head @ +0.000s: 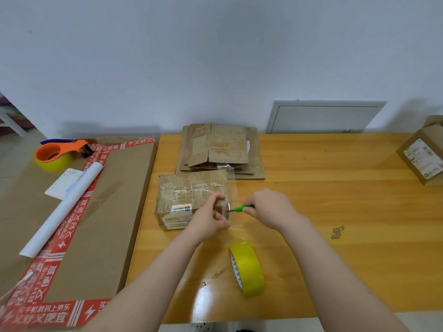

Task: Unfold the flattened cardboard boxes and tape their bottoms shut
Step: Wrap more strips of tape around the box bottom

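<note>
A small assembled cardboard box (189,188) with a shipping label stands on the wooden table (335,164). Clear tape runs over it and down its right end. My left hand (211,218) pinches the box's right end where the tape hangs. My right hand (268,209) grips a green-handled cutter (242,208) whose tip meets the tape strip by the box. A yellow tape roll (248,268) stands on edge near the front of the table, its clear strip leading up toward the box. A stack of flattened boxes (220,152) lies behind.
A large flat carton (100,212) with red printed tape lies left of the table, carrying an orange tape dispenser (57,154), a white paper roll (62,209) and a white card (63,183). Another small box (424,154) sits at the table's right edge.
</note>
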